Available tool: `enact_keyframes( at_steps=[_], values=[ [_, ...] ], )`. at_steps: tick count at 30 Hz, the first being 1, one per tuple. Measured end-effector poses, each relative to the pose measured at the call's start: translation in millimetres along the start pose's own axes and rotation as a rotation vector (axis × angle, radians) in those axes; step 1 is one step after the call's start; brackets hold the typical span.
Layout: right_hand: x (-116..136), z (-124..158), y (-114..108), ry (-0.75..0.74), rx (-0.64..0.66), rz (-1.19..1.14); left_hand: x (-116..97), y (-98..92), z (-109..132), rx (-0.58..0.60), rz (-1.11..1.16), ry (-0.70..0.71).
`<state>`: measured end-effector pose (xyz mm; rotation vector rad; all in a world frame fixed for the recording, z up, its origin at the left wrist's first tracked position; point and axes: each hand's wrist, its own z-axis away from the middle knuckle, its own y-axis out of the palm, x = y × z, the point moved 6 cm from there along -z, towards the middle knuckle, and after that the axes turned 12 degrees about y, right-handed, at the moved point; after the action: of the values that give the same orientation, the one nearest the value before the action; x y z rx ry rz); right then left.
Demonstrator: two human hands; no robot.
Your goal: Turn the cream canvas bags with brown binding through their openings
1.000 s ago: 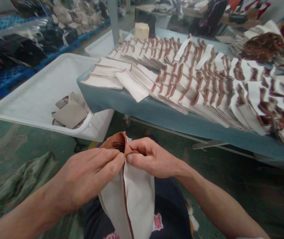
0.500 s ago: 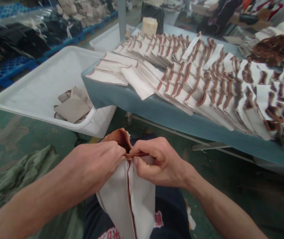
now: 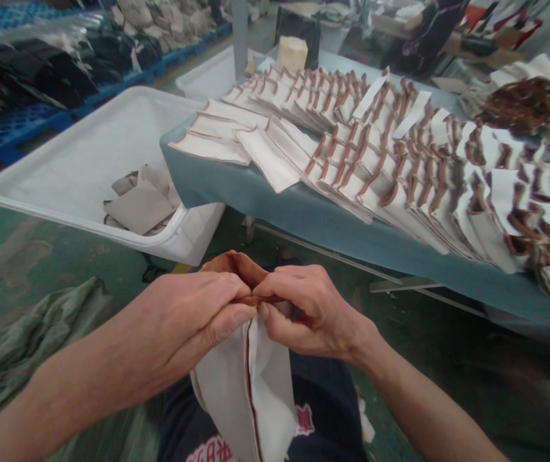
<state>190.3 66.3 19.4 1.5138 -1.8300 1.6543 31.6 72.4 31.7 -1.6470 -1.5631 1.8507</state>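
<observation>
Head view: the pouch [image 3: 255,385] mouth, gaping a second ago, is now pinched flat between the fingers of left hand [image 3: 183,321] and right hand [image 3: 316,314].

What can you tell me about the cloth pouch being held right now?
The cloth pouch is off-white, woven-looking fabric with a thin brown seam down its middle and brown trim bunched at the top. It hangs limp and slightly creased in front of the person's dark clothing. The left hand and right hand pinch its top edge from either side, with their fingertips meeting. Its lower end runs out of view.
</observation>
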Motion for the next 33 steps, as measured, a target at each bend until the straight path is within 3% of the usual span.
enact_keyframes(
  at_steps=[5,9,11,16,19,22,28,30,33],
  values=[
    [8,2,-4,-0.009,0.067,0.043,-2,-3.9,-11,0.095,0.048,0.063],
    [15,6,-8,0.012,0.152,0.054,-5,-0.3,-7,0.092,0.009,0.077],
    [20,7,-10,-0.007,0.142,0.053,-9,1.7,-4,0.027,-0.075,0.078],
    [14,5,-12,-0.061,-0.022,-0.068,-31,0.7,0,-0.261,-0.189,0.169],
    [0,2,-6,-0.078,-0.087,-0.301,-36,0.9,-3,-0.358,-0.046,0.129],
    [-18,1,13,-0.007,-0.054,-0.526,-33,9.6,-9,-0.431,0.215,-0.009],
    [-47,18,53,0.27,-0.122,-1.061,-10,52.1,-8,-0.687,0.72,-0.274],
    [-50,25,58,0.297,-0.115,-1.084,-7,58.8,-7,-0.677,0.786,-0.241],
    [-50,30,58,0.349,-0.069,-1.076,-8,54.7,-6,-0.512,0.772,-0.162]
  ],
)
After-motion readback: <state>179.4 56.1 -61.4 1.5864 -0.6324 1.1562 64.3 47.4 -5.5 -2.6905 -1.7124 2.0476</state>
